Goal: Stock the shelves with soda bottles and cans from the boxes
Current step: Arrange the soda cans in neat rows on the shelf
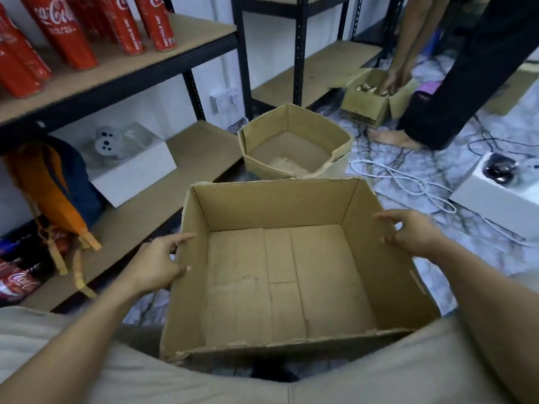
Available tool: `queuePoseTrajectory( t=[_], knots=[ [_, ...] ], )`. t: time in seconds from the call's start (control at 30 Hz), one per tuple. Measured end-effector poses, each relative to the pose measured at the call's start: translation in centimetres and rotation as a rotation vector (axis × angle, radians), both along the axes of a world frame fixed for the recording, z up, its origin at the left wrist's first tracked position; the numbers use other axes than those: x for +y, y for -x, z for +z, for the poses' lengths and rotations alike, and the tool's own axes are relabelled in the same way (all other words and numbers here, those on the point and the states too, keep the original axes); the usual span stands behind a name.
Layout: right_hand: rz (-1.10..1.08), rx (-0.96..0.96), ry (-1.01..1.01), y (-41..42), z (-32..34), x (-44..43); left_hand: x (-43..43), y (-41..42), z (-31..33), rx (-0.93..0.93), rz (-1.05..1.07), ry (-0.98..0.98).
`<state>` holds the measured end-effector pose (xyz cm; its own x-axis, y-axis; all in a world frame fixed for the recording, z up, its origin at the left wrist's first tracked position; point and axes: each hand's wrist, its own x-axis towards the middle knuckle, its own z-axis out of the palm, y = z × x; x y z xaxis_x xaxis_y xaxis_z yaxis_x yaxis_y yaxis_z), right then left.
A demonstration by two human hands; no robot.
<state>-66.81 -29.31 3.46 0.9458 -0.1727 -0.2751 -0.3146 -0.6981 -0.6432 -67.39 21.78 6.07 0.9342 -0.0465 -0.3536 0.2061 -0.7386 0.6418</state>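
Large open brown cardboard box (277,205) sits right in front of me, its bare floor showing. Left hand (157,260) lies at the box's 9 o'clock against the outer wall, forefinger and thumb stretched, other fingers bent; I cannot tell if it grips. Right hand (414,231) is at 3 o'clock on the rim, one finger straight, the rest bent; grip unclear. Red-labelled soda bottles (64,33) stand on the brown board shelf (189,39) at 10 o'clock. Smaller open brown cardboard box (315,123) at 12 o'clock.
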Motion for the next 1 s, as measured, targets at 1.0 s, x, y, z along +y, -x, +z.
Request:
queuePoseTrajectory(
  t=[1.0],
  knots=[
    [-0.696, 0.080, 0.161, 6.1, -10.2, -25.2, -41.1, -28.0, -12.7, -0.132, -0.726, -0.238]
  ],
)
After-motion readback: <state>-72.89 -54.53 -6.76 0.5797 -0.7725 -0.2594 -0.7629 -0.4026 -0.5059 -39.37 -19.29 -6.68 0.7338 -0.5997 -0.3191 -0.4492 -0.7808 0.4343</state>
